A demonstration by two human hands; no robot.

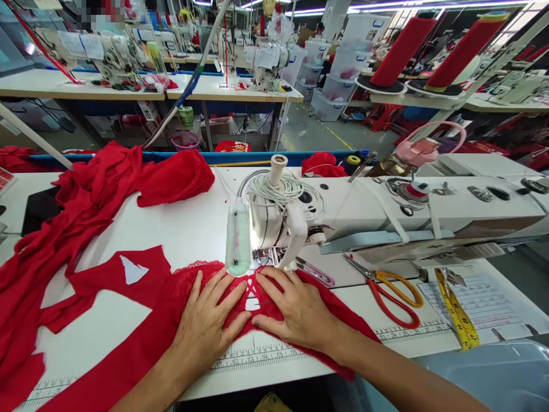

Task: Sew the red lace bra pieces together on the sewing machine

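A red lace-edged garment (pixel 150 326) lies across the white sewing machine table, its lace part under the presser foot of the sewing machine (pixel 268 229). My left hand (pixel 210 315) rests flat on the garment left of the needle area, fingers spread. On the other side, my right hand (pixel 295 309) presses the cloth with its fingers stretched out. Between the two hands a crossed strap pattern with small openings shows. The needle tip itself is hard to make out behind the pale green lamp (pixel 238 240).
Scissors (pixel 390 292) with red and orange handles and pink thread snips (pixel 315 271) lie to the right. Beyond them are a yellow tape measure (pixel 458 312) and a written sheet (pixel 493 303). Red fabric (pixel 98 194) heaps at the left. Red thread cones (pixel 403 51) stand at upper right.
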